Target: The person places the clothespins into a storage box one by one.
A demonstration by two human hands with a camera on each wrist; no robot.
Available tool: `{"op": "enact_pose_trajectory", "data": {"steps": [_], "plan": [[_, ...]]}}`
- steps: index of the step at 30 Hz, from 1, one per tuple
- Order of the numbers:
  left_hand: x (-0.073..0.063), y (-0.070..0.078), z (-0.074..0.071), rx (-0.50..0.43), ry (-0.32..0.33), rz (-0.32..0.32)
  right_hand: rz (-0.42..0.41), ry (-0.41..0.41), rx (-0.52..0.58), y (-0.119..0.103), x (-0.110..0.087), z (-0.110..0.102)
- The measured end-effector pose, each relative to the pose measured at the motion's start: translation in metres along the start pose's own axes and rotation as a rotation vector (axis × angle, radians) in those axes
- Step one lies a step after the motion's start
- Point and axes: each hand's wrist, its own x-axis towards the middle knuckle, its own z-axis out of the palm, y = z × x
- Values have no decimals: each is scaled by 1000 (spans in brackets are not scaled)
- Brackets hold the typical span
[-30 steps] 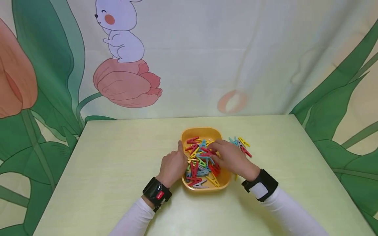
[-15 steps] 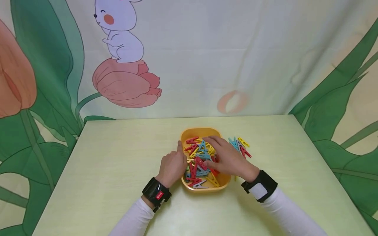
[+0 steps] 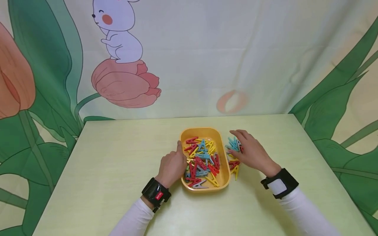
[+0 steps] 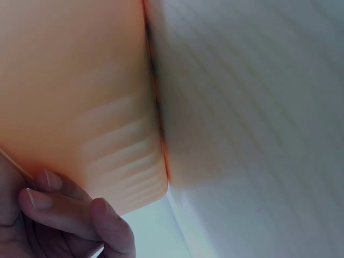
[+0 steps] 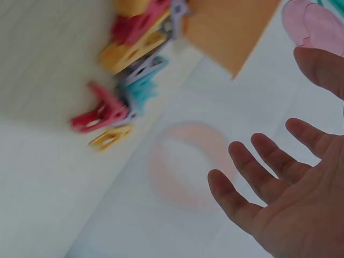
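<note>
A yellow plastic basket (image 3: 225,177) on the table holds many-coloured plastic clothespins (image 3: 202,155). My left hand (image 3: 172,166) grips its left rim, index finger stretched along the edge. The left wrist view shows several curled fingers (image 4: 113,220) beside the basket's ribbed outer wall; the thumb is hidden. Right of the basket, my right hand (image 3: 252,150) hovers with spread fingers and holds nothing. Below and beside it lies a loose group of clothespins (image 3: 234,143) in blue, red, grey and yellow. In the right wrist view, the palm and parted fingers are apart from these loose pegs (image 5: 105,113).
The pale table (image 3: 124,170) extends around the basket to a back edge. Behind it hangs a curtain (image 3: 189,59) printed with a rabbit, tulips and leaves. Loose clothespins lie close along the basket's right wall.
My right hand let a red clothespin drop among those in the basket, then moved right, out over the loose ones. My left hand has stayed at the rim.
</note>
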Motion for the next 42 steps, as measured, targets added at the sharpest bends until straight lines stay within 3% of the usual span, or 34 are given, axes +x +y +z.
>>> {"op": "enact_pose_trajectory", "data": {"steps": [13, 19, 27, 31, 35, 42], "plan": [[-2, -3, 3, -11, 3, 3, 233, -96, -91, 67, -13, 21], [-2, -1, 3, -12, 5, 10, 314, -160, -86, 76, -12, 31], [-2, 0, 3, -5, 3, 7, 341, -180, -101, 76, -10, 35], [-1, 0, 3, -4, 12, 16, 330, -169, -109, 73, -12, 29], [-1, 0, 3, 3, 18, 19, 251, -87, -110, 62, -12, 15], [-1, -1, 2, 2, 32, 24, 87, 53, -109, 18, -6, -6]]}}
